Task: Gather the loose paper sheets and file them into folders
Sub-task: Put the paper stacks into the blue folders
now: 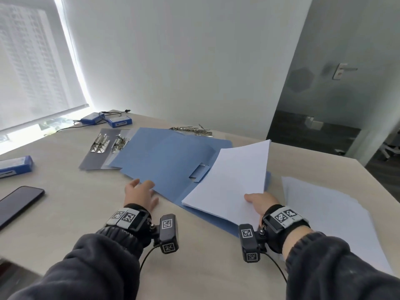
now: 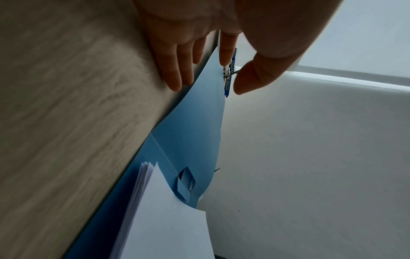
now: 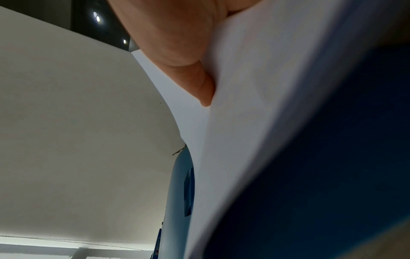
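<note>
Here, smooth curved white sheets (image 1: 233,180) over flat blue folder (image 1: 164,156)

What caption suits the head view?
Right hand holds paper sheets over an open blue folder; left hand steadies its edge.

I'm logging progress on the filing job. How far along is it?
Done: the blue folder lies open on the table. In hand: the right hand grips a paper stack over it, the left hand rests at its edge. Left: more loose sheets at right.
</note>
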`<state>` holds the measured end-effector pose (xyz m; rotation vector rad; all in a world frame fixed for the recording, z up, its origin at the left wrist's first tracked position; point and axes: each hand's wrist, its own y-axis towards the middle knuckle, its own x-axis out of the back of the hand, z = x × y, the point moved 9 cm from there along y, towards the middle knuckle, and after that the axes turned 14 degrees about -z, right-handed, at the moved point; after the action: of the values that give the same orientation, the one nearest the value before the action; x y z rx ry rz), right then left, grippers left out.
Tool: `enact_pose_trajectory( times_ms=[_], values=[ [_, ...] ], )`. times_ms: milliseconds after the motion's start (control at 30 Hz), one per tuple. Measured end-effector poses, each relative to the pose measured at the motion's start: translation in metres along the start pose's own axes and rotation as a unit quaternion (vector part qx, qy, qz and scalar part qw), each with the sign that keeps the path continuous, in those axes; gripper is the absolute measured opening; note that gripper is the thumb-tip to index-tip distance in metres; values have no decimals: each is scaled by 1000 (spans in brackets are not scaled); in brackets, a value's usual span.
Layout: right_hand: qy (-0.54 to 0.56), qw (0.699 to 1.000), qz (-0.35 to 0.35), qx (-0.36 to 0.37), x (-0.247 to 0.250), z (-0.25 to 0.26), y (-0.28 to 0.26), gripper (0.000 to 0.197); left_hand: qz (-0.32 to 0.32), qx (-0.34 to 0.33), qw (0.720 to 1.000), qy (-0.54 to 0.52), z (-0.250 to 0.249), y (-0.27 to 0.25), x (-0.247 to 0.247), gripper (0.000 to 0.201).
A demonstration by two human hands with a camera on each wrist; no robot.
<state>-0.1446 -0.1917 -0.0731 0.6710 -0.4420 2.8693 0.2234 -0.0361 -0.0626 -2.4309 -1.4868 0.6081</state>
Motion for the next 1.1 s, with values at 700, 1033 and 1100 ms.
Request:
enact_pose_trajectory(
  times_ms=[700,1033,1100],
  values=[
    [-16,999,35,-1,-27,-18,30,43,207,22,971,120,31,-42,-57,28],
    [97,991,39,-81,-17,2,-14,26,205,9,959,196,37,-42,-58,24],
    [127,985,38,-112,-15,0,-18,38,202,1,958,201,37,-41,-58,25]
  ],
)
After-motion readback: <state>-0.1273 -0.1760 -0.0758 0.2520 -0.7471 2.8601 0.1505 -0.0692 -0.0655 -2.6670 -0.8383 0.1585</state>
